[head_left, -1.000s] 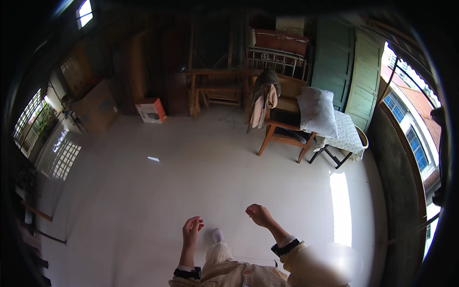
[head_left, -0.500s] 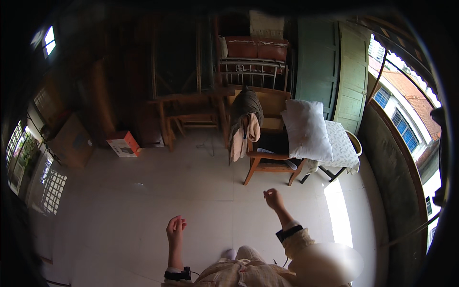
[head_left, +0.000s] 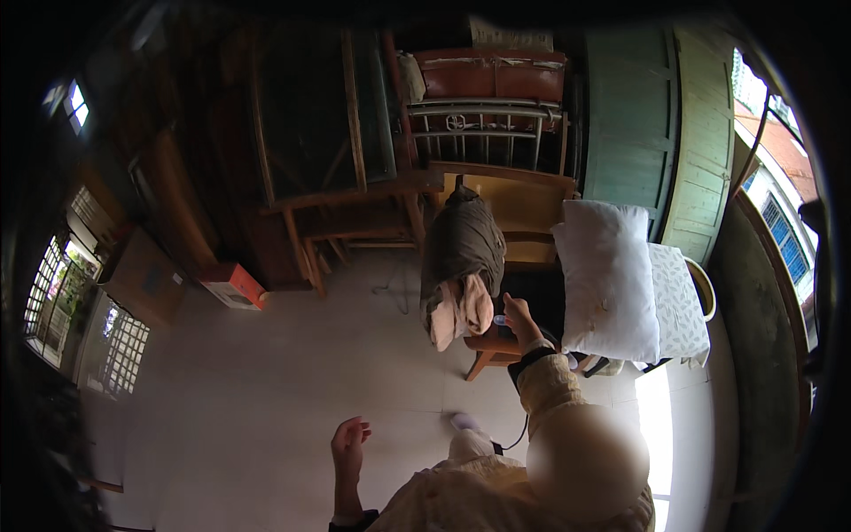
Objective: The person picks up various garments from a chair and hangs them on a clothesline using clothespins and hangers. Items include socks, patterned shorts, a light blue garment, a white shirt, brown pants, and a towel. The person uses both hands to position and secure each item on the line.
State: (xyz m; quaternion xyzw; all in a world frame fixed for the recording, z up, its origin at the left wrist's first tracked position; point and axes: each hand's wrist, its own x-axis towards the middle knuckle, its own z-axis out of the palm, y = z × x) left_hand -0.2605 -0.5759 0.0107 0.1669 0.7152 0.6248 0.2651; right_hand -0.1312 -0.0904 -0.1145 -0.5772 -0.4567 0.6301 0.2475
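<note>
My right hand [head_left: 519,316] reaches to the wooden armchair [head_left: 493,360]. Its fingers are closed around one end of a small pale bluish-white thing [head_left: 501,320] at the armrest; its kind is not clear. Just left of that hand, a dark grey-brown garment [head_left: 464,239] and a light pink cloth [head_left: 464,310] hang over the chair's side. A white pillow [head_left: 607,279] rests to the right of the hand. Low over the floor, away from any object, my left hand [head_left: 352,436] has loosely bent fingers, somewhat apart, with nothing visible in it.
Right of the chair stands a small table under a leaf-patterned cloth [head_left: 681,297]. A red and white box [head_left: 234,285] and a large cardboard box [head_left: 144,277] are on the floor at left. Wooden furniture [head_left: 355,213] and green doors [head_left: 629,133] line the back.
I have moved closer to the chair. My right hand has gone forward to the armrest and closed on the pale thing. My left hand stays low, its fingers a little looser.
</note>
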